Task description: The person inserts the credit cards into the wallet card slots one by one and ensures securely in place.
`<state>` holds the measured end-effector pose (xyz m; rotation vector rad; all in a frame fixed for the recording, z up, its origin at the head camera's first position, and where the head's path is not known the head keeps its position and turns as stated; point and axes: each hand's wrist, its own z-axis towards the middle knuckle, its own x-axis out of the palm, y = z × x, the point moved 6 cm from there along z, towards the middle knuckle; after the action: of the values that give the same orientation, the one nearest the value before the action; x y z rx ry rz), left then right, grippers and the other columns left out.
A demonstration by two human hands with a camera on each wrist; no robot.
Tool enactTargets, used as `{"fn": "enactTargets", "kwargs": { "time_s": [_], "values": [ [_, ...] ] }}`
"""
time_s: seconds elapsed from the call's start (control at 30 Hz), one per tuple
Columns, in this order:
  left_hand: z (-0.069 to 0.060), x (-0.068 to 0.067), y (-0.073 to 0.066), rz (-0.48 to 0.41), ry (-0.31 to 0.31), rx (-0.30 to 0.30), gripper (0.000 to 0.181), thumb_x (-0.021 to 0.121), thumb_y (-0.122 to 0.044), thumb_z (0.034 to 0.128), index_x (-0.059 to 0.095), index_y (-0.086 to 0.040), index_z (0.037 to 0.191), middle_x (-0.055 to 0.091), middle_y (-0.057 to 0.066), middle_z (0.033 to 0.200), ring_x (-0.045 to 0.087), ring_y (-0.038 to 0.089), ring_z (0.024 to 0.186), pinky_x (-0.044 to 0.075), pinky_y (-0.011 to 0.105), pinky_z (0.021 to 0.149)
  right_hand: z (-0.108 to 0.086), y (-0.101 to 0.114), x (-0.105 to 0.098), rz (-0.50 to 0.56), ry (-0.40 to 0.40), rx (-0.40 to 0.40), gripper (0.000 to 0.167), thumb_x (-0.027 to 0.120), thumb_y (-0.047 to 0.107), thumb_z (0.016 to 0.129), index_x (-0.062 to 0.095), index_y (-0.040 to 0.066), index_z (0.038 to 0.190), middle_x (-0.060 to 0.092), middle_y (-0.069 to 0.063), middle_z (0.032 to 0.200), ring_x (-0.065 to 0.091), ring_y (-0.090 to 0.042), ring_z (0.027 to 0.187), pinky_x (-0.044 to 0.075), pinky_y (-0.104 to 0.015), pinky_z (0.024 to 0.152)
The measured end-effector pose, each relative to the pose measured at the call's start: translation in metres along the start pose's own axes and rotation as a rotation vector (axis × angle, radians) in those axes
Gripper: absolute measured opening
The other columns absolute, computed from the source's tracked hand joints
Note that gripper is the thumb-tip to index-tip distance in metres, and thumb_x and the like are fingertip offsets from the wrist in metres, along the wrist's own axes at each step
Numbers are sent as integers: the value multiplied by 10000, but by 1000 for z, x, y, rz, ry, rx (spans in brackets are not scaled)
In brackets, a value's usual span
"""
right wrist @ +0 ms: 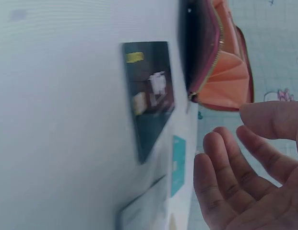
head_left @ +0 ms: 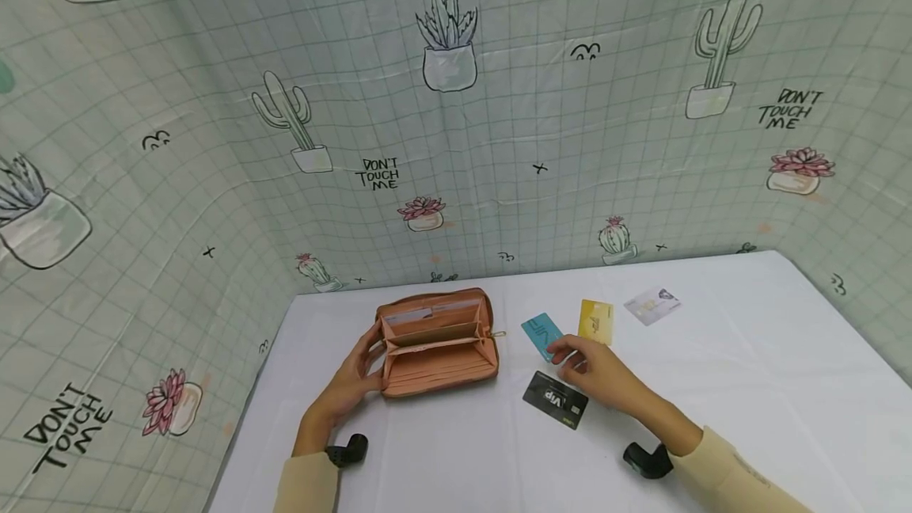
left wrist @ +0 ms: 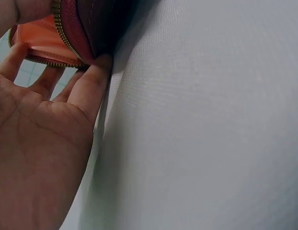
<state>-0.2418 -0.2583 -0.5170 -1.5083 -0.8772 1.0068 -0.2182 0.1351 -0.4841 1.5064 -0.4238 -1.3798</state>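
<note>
An orange zip-around wallet [head_left: 445,364] lies spread wide, its card slots and inner pockets showing. My left hand [head_left: 349,380] grips its left edge, thumb on the near side and fingers farther back; the left wrist view shows fingers against the zipped edge [left wrist: 67,40]. Over the near corner of a blue card [head_left: 539,331] hovers my right hand [head_left: 593,370], fingers loosely bent. In the right wrist view its thumb and fingertips [right wrist: 213,143] are apart, with nothing between them. A black "Vip" card [head_left: 556,400] lies just nearer to me, left of that hand.
Behind the right hand lie a yellow card [head_left: 595,321] and, farther right, a silver-grey card [head_left: 652,305]. A white cloth covers the table [head_left: 456,457]. Patterned cactus fabric [head_left: 499,125] hangs behind and at the sides. Each wrist carries a black camera mount [head_left: 647,461].
</note>
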Motion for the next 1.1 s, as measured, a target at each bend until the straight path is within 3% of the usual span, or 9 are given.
{"fn": "enactTargets", "kwargs": {
  "time_s": [0.27,0.5,0.8,1.1],
  "values": [
    [1,-1,-3,21,0,-22,1063,691,127,906,51,-120,1717,-28,145,1778,72,419,1620,204,644,1241,-19,-10,1,4,8,90,374,779,-40,867,660,-77,1219,692,-124,1058,673,-193,905,580,-274,786],
    [1,-1,-5,37,-11,-39,1106,703,138,879,45,-149,1721,3,130,1780,105,391,1621,243,607,1238,-28,-13,6,-6,-29,186,510,852,-47,781,653,-65,1250,685,-110,1104,650,-223,966,594,-358,835],
    [1,-1,-5,25,-5,-42,1132,671,186,854,39,-169,1723,22,168,1774,85,399,1625,393,387,1169,-32,-12,16,-123,-65,195,570,913,-5,722,674,-22,1239,691,-82,1110,673,-249,1029,571,-476,920],
    [3,-2,-5,11,10,-42,1127,649,201,857,22,-161,1721,-20,163,1775,38,378,1632,369,293,1160,-28,-5,27,-261,-79,204,659,1006,106,641,688,27,1213,648,-74,1043,580,-211,968,511,-424,863]
  ]
}}
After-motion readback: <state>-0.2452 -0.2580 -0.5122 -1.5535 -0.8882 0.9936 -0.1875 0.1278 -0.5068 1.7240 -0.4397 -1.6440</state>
